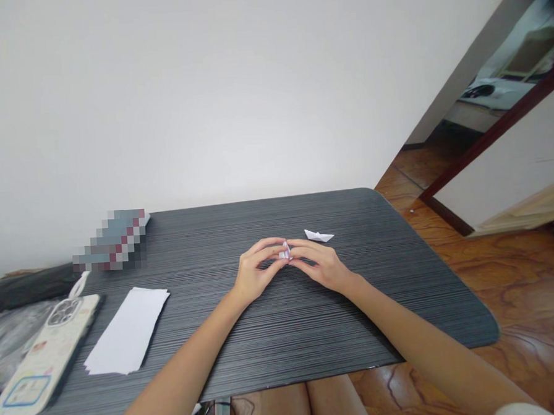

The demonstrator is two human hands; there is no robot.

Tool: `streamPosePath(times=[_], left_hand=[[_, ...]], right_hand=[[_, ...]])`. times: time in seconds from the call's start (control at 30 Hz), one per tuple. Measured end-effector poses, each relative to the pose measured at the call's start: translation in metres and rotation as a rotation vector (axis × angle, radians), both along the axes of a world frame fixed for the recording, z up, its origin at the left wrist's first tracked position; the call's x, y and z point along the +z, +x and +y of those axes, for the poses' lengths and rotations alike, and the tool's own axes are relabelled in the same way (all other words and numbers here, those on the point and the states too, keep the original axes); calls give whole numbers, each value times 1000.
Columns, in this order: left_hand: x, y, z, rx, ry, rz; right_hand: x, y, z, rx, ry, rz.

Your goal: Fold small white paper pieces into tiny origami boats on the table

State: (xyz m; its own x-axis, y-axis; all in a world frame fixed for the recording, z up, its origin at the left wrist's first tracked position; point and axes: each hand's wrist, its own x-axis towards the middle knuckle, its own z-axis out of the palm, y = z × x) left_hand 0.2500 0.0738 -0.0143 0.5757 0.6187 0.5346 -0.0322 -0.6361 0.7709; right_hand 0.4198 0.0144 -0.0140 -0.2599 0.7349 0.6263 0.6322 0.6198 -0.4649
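My left hand (255, 270) and my right hand (319, 264) meet over the middle of the dark striped table (274, 331). Both pinch a small folded piece of white paper (285, 251) between their fingertips, just above the tabletop. A little behind my right hand lies a small white paper boat (319, 235) on the table.
A stack of white paper sheets (130, 330) lies at the left front. A phone in a pale case (46, 359) rests face down at the left edge. A blurred-out object (114, 239) sits at the back left corner. Wooden floor and a doorway are to the right.
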Motion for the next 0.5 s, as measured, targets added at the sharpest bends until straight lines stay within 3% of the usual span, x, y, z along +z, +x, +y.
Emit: streamPosePath(times=[0.37, 0.5], left_hand=[[2, 0, 1, -23, 63, 72], [3, 0, 2, -62, -3, 86]], right_hand=[[5, 7, -1, 63, -103, -195], [8, 9, -2, 74, -147, -274]])
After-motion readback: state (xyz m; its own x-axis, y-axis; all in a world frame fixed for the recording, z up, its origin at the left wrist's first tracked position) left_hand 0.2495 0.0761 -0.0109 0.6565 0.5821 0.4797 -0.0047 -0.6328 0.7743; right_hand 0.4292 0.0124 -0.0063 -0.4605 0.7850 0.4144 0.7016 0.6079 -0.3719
